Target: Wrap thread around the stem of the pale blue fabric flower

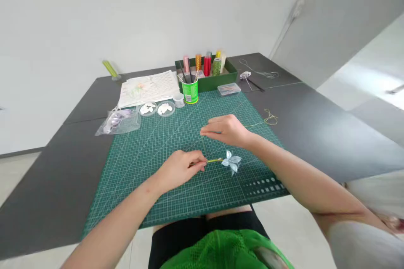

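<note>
My left hand [180, 169] is closed in a pinch on the thin yellow-green stem [215, 160] of an artificial flower. Pale blue petals [232, 161] open out at the stem's right end, just over the mat. Higher up and to the right, my right hand [229, 130] has its fingers pressed together on a fine thread, of which only a faint line shows below the fingertips. A loose yellow-green tangle of thread [270, 118] trails to the right of this hand across the dark table.
A green cutting mat [151, 193] covers the table's middle. Farther back are a green can of tools [190, 92], a box [214, 84] of thread spools, a clear case [229, 89], dishes of white pieces [166, 109], a plastic bag [118, 122] and papers [151, 86].
</note>
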The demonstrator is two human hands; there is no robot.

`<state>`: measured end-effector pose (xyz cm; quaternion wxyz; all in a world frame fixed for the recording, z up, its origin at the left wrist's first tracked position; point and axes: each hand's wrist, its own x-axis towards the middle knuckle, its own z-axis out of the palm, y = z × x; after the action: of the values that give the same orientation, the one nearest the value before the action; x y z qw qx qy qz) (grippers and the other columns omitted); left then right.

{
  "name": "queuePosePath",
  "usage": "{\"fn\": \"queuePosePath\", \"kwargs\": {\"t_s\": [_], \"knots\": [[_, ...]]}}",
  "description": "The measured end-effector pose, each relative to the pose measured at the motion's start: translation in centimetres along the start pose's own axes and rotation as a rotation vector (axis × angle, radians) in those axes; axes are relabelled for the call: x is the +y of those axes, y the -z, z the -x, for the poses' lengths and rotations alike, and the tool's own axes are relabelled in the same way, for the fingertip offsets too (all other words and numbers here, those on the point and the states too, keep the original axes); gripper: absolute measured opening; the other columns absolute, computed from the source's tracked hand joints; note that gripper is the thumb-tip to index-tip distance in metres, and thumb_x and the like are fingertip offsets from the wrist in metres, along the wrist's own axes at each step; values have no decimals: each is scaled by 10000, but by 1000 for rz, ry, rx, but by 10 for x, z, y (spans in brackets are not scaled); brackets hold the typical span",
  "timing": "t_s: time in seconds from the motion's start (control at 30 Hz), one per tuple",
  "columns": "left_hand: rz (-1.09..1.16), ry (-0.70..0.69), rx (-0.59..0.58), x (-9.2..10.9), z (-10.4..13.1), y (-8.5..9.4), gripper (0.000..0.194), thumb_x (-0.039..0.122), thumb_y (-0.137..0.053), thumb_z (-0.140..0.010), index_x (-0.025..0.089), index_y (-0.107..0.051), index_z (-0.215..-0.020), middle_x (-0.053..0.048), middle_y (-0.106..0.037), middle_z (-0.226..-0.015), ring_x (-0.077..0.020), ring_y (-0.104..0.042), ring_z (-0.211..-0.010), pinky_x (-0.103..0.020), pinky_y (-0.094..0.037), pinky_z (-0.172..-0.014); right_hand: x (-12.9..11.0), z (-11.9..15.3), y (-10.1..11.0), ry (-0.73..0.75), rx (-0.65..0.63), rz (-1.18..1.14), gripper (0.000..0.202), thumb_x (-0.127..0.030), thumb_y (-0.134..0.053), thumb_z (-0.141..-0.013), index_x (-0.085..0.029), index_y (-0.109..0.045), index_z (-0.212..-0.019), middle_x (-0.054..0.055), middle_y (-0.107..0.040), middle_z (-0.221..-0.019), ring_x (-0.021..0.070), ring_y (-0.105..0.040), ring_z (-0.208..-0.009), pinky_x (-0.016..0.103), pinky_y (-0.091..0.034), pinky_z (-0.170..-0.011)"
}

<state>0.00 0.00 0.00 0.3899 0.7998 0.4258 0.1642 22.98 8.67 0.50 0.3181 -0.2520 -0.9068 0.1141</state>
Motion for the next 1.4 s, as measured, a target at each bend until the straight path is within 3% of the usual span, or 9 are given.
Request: {"fn": "queuePosePath", "kwargs": {"t_s": [0.2, 0.33, 0.47, 0.6, 0.77, 1.0, 1.2, 1.4], "knots": [[13, -26, 61, 3, 3, 1, 129, 211, -610, -980, 219, -720, -913, 64, -758, -734, -77, -570, -532, -207, -349, -529, 18, 0, -12, -160, -118, -142, 230, -334, -628, -995, -208, -820, -1010, 32, -822, -1023, 207, -782, -953, 272, -554, -802], [71, -45, 156, 0, 3, 4, 117, 210, -586, -978, 218, -701, -960, 51, -792, -819, -72, -547, -500, -201, -350, -500, 29, -1, -21, -213, -226, -192, 265, -341, -582, -1000, -187, -795, -967, 24, -810, -945, 178, -742, -832, 262, -501, -741], [103, 5, 340, -4, 3, 12, 133, 301, -602, -978, 214, -701, -957, 27, -797, -804, -79, -508, -456, -208, -345, -468, 36, -1, -31, -232, -301, -218, 244, -273, -555, -971, -155, -739, -864, 37, -745, -803, 146, -634, -685, 253, -432, -668], [145, 53, 509, -4, 2, 22, 171, 356, -622, -964, 204, -698, -944, -3, -800, -781, -90, -497, -448, -216, -353, -466, 29, -1, -34, -233, -328, -174, 237, -249, -518, -983, -175, -724, -893, 46, -739, -855, 160, -630, -755, 263, -427, -728], [245, 140, 626, -7, 0, 29, 272, 452, -631, -945, 186, -688, -928, -47, -799, -791, -88, -414, -409, -228, -329, -427, 10, -3, -27, -175, -423, -167, 300, -261, -435, -1044, -184, -724, -1014, 7, -739, -822, 119, -575, -618, 247, -389, -662], [302, 216, 655, -13, -2, 33, 386, 473, -656, -916, 180, -713, -1160, -61, -797, -802, -106, -474, -432, -230, -386, -448, -2, 1, -23, -79, -398, -60, 304, -254, -453, -1057, -201, -750, -1087, 4, -782, -838, 120, -612, -590, 243, -370, -603], [258, 225, 659, -15, -4, 33, 361, 493, -645, -912, 175, -750, -1044, -72, -798, -810, -110, -476, -438, -242, -381, -460, -12, 4, -15, 9, -349, -24, 338, -285, -435, -1079, -189, -755, -1130, 16, -785, -792, 125, -634, -579, 240, -379, -580], [208, 252, 584, -19, -4, 29, 336, 475, -617, -926, 193, -756, -1046, -46, -794, -792, -111, -440, -419, -241, -323, -424, -28, 2, -1, 23, -265, -178, 318, -289, -489, -1079, -141, -770, -1073, 21, -758, -746, 81, -561, -522, 223, -374, -554]]}}
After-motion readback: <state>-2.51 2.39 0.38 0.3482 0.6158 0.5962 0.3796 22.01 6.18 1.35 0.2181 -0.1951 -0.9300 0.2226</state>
